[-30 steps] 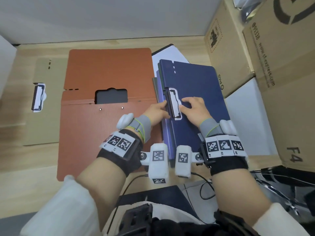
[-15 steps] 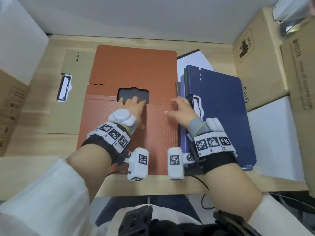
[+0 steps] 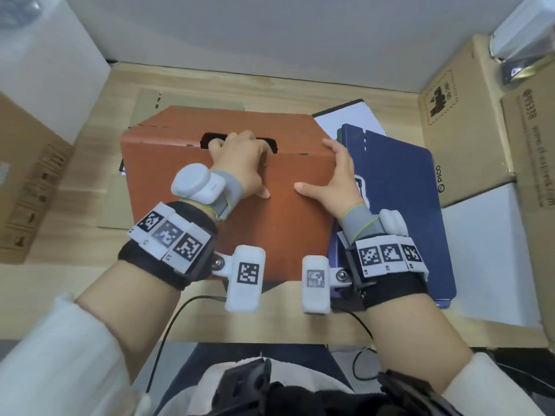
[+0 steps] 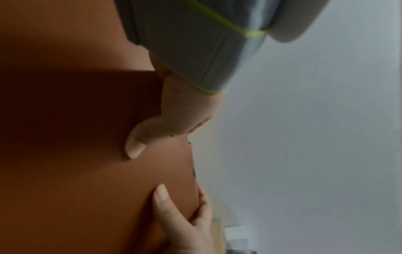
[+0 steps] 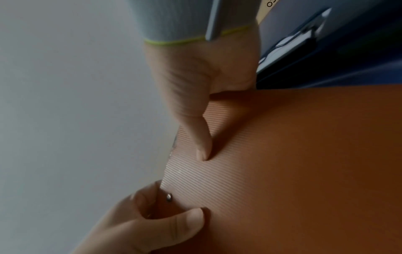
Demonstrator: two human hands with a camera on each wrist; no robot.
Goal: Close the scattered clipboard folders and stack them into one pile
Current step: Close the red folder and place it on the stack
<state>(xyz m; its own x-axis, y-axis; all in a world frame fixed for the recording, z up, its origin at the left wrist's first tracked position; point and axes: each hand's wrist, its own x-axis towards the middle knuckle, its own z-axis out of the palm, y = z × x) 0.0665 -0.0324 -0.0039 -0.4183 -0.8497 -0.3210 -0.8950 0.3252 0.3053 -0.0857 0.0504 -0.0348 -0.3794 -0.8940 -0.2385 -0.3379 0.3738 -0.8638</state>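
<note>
Gripping the fold of the orange folder (image 3: pixel 270 229), my left hand (image 3: pixel 240 163) has its fingers hooked through the cut-out slot at the spine and its thumb laid on the near panel. My right hand (image 3: pixel 336 181) clamps the right-hand edge of the same folder, thumb on the near face and fingers wrapped behind it. In the wrist views, each thumb presses the ribbed orange surface.

I judge that this two-point hold exists to raise the hinge line, so the folder stands tented on the wooden desk (image 3: pixel 90 205) and its far panel can swing onto the near one. The folder is therefore half closed, in the centre of the desk.

Count of folders in view: three.
1. The orange folder, in hand.
2. The blue folder (image 3: pixel 399 181), closed and flat just right of the orange one, resting on at least one further item whose kind I cannot tell.
3. The tan folder (image 3: pixel 120 202), lying open and flat behind and left of the orange one, partly hidden by it.

Cardboard boxes (image 3: pixel 468 130) stand at the right edge; another box sits at the left.
</note>
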